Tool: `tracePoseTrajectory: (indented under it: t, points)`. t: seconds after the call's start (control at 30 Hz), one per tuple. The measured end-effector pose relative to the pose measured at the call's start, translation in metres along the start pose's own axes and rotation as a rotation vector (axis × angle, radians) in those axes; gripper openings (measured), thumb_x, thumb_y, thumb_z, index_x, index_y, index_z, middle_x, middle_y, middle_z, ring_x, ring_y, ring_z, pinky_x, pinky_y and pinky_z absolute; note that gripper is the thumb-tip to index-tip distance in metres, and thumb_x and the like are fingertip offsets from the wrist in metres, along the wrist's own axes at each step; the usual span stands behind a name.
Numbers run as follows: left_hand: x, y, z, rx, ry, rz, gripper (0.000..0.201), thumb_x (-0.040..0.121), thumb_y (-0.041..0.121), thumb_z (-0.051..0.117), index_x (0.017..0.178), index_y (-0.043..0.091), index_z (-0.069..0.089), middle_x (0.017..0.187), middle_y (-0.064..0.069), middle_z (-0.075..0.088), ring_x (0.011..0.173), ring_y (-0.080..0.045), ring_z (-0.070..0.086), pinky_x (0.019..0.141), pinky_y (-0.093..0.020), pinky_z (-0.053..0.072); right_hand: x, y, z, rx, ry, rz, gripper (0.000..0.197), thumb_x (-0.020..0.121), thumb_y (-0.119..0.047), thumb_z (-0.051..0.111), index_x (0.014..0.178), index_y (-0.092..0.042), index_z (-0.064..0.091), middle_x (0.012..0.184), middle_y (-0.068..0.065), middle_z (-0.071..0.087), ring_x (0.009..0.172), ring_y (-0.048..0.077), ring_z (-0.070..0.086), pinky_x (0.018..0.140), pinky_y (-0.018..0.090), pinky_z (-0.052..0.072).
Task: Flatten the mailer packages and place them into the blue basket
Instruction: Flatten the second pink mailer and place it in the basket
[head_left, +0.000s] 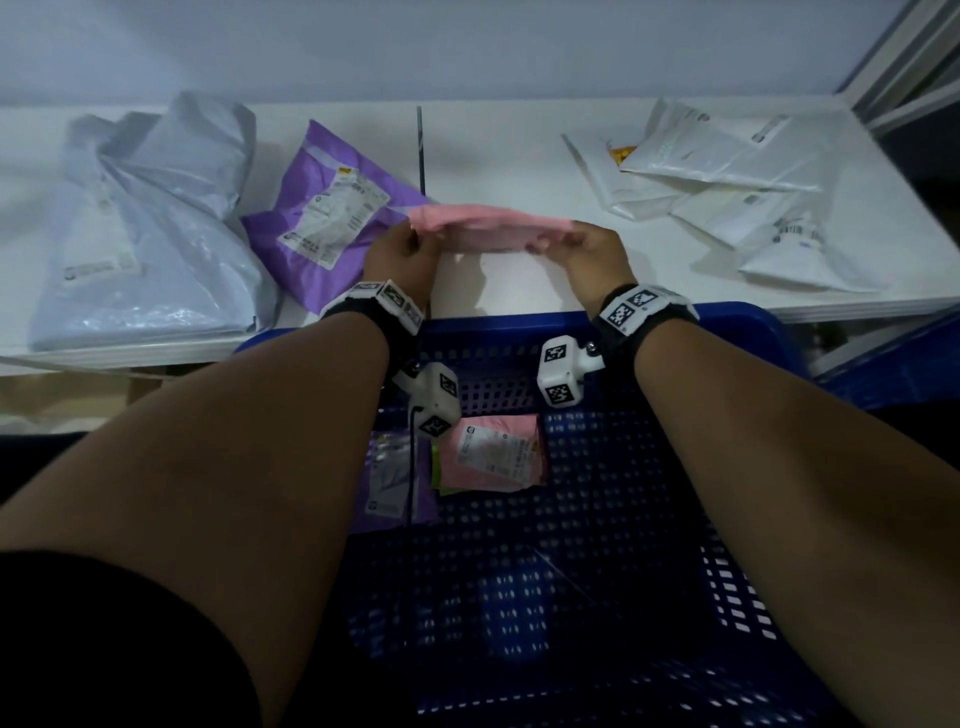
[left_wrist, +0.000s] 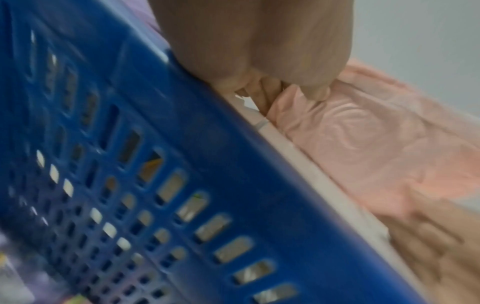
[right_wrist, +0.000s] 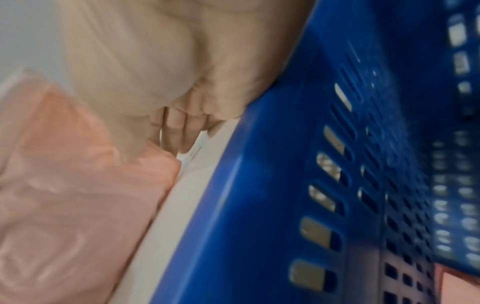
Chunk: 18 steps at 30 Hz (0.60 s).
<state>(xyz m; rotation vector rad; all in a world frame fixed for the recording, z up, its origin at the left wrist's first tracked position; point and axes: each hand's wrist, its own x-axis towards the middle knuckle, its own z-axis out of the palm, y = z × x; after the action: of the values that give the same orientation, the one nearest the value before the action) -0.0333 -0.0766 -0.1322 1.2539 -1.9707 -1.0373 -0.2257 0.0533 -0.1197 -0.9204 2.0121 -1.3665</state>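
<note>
A pink mailer (head_left: 488, 231) is held just above the white table (head_left: 519, 156), stretched between both hands. My left hand (head_left: 402, 254) pinches its left end and my right hand (head_left: 582, 247) pinches its right end. In the left wrist view my fingers (left_wrist: 262, 96) curl into the crumpled pink plastic (left_wrist: 363, 148). The right wrist view shows my fingers (right_wrist: 176, 133) on the pink mailer (right_wrist: 78, 185) beside the basket wall. The blue basket (head_left: 737, 597) stands below the table's front edge, with a pink mailer (head_left: 493, 452) and a purple one (head_left: 395, 483) lying inside.
A large grey mailer (head_left: 145, 223) and a purple mailer (head_left: 322, 213) lie on the table at left. Several white mailers (head_left: 727, 176) are piled at right. The basket's perforated wall (left_wrist: 155, 164) fills much of both wrist views.
</note>
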Motion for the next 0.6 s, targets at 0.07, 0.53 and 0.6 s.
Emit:
tracePoseTrajectory:
  t: [0.07, 0.53, 0.6]
  points:
    - [0.000, 0.002, 0.002, -0.072, 0.002, -0.060, 0.059, 0.085, 0.061, 0.049, 0.078, 0.005, 0.065, 0.072, -0.007, 0.062, 0.068, -0.018, 0.054, 0.064, -0.030, 0.038, 0.000, 0.002, -0.001, 0.050, 0.043, 0.020, 0.028, 0.093, -0.024, 0.067, 0.076, -0.003, 0.066, 0.075, 0.004, 0.064, 0.070, 0.015, 0.054, 0.071, 0.025, 0.047]
    - [-0.015, 0.014, 0.025, 0.428, 0.150, 0.259, 0.011, 0.088, 0.007, 0.054, 0.096, 0.001, 0.056, 0.107, -0.019, 0.055, 0.095, -0.034, 0.052, 0.083, -0.042, 0.039, -0.014, 0.000, 0.027, -0.685, 0.190, -0.258, 0.068, 0.082, -0.001, 0.056, 0.147, -0.010, 0.039, 0.152, 0.018, 0.035, 0.146, 0.032, 0.024, 0.116, 0.039, 0.030]
    - [-0.017, 0.016, 0.026, 0.505, 0.110, 0.401, 0.006, 0.090, 0.005, 0.051, 0.091, 0.003, 0.057, 0.097, -0.019, 0.058, 0.089, -0.035, 0.053, 0.078, -0.043, 0.039, -0.014, -0.002, 0.029, -0.821, 0.153, -0.349, 0.062, 0.083, -0.005, 0.057, 0.143, -0.012, 0.046, 0.152, 0.016, 0.039, 0.147, 0.034, 0.025, 0.119, 0.044, 0.026]
